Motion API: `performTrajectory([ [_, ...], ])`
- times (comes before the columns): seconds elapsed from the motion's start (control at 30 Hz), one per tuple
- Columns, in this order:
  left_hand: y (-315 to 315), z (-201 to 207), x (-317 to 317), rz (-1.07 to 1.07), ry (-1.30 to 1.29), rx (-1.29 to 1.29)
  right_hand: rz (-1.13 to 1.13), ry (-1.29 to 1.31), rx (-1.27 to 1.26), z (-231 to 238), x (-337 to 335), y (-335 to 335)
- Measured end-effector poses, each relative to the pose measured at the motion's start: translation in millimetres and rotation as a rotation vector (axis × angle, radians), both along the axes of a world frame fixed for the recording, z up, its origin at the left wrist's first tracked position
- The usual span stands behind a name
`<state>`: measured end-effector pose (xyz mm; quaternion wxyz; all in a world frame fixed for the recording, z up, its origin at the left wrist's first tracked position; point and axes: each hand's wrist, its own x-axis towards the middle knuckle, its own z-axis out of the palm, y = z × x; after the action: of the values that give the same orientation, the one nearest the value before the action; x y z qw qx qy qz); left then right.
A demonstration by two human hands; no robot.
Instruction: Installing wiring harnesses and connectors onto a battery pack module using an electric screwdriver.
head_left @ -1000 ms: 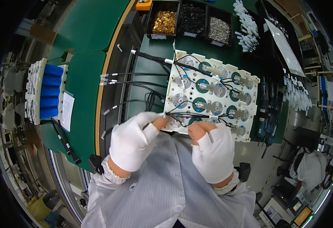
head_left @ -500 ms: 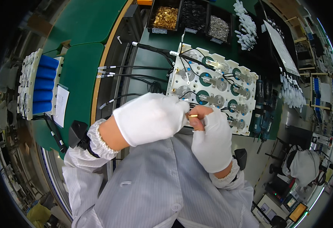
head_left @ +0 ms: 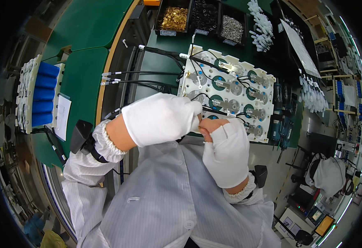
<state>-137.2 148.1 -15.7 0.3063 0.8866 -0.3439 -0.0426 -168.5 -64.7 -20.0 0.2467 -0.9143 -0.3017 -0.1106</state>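
You are working at the near edge of the wired white module [head_left: 227,93]
Your right hand [head_left: 225,151] is pinching a small gold-coloured piece [head_left: 200,127]; whether your left hand [head_left: 164,119] is gripping, one cannot tell

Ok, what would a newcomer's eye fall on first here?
Probably the white-gloved left hand and right hand, close together at the near edge of the white panel. Next might come the bright blue cylinders at the picture's left, then the shiny gold-coloured pieces beyond the panel, toward its left.
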Motion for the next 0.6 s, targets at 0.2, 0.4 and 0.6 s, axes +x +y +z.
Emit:
performTrajectory([
  [0.2, 3, -3, 0, 0.063, 0.156, -0.001, -0.040, 0.064, 0.208, 2, 8, 2],
  [0.4, -8, -8, -23, 0.394, 0.176, -0.462, -0.060, 0.027, 0.343, 7, 10, -1],
  [0.6, -17, -5, -35, 0.416, -0.125, -0.217, -0.092, 0.061, 0.326, 5, 5, 4],
])
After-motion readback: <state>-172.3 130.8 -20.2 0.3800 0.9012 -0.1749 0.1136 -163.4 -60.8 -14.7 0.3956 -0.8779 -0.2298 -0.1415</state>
